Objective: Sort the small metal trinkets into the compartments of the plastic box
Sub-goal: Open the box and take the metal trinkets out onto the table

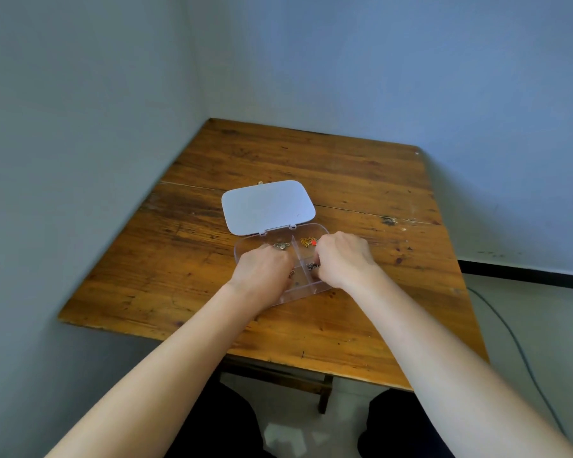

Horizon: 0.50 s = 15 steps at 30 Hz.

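Fingers of both hands are curling down into the clear plastic box point(245, 249), so I cannot tell whether the left hand point(264, 266) or the right hand point(343, 259) is pinching anything. Inside this box, a silver trinket point(280, 246) is lying in the far left compartment, gold and red pieces point(309, 241) in the far right one, and dark trinkets point(312, 266) beside the right fingers. Sorting is looking well advanced, since no trinkets are showing on the wooden table point(311, 160) around the box, whose white lid point(267, 206) is lying open behind it.
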Each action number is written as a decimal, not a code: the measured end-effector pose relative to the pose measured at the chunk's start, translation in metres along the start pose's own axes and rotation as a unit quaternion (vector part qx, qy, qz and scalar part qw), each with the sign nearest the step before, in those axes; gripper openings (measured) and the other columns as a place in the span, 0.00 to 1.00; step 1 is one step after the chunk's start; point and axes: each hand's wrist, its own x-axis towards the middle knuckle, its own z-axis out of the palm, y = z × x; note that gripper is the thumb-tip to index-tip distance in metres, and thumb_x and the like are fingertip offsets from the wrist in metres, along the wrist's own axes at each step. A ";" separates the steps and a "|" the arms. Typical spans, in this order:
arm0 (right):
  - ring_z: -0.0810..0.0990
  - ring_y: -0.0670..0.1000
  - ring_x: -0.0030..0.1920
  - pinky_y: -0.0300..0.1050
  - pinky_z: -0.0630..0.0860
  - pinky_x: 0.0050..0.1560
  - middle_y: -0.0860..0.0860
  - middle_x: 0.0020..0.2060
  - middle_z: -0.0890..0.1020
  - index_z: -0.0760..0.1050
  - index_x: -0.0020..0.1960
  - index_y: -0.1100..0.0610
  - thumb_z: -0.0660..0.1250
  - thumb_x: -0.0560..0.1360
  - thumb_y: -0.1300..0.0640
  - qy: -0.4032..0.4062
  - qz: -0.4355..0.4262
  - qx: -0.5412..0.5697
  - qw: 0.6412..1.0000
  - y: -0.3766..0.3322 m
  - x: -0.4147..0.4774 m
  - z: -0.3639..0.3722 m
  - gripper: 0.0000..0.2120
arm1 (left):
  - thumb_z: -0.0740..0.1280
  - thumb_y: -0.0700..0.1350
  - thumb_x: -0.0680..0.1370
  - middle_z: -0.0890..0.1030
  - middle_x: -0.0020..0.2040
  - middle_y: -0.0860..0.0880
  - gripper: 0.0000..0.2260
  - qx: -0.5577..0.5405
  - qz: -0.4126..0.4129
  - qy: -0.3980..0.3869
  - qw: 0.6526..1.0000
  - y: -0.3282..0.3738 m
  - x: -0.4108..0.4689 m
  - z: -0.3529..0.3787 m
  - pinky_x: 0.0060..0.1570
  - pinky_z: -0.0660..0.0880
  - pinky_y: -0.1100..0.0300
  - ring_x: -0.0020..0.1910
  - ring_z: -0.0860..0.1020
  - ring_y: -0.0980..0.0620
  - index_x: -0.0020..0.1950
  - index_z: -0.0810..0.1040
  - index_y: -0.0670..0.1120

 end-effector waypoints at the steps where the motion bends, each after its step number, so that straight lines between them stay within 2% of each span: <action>1: 0.82 0.55 0.47 0.45 0.72 0.38 0.51 0.46 0.84 0.82 0.55 0.51 0.72 0.75 0.57 0.007 0.005 -0.001 1.000 -0.002 0.002 0.002 0.09 | 0.70 0.47 0.78 0.82 0.50 0.45 0.08 0.003 -0.001 -0.001 1.000 0.000 0.001 0.000 0.41 0.76 0.55 0.51 0.78 0.46 0.55 0.82 0.46; 6: 0.82 0.55 0.47 0.46 0.78 0.43 0.50 0.46 0.85 0.84 0.54 0.49 0.73 0.76 0.54 0.029 0.015 0.053 0.998 -0.007 0.009 0.005 0.07 | 0.70 0.44 0.78 0.82 0.49 0.46 0.08 0.003 -0.023 -0.007 1.000 -0.008 0.005 -0.005 0.42 0.79 0.56 0.45 0.77 0.49 0.55 0.82 0.45; 10: 0.81 0.54 0.49 0.43 0.73 0.41 0.48 0.48 0.85 0.85 0.53 0.47 0.73 0.77 0.51 0.031 0.012 0.102 0.994 -0.010 0.016 0.003 0.07 | 0.70 0.41 0.78 0.82 0.51 0.45 0.07 0.030 -0.016 -0.019 0.999 -0.013 0.010 -0.008 0.39 0.74 0.58 0.43 0.71 0.50 0.56 0.81 0.44; 15: 0.81 0.54 0.52 0.43 0.71 0.42 0.48 0.51 0.85 0.85 0.53 0.47 0.73 0.77 0.50 0.033 -0.002 0.124 0.992 -0.013 0.025 0.002 0.07 | 0.68 0.39 0.78 0.81 0.51 0.45 0.06 0.022 -0.008 -0.038 0.999 -0.020 0.021 -0.011 0.40 0.77 0.58 0.41 0.74 0.50 0.55 0.80 0.43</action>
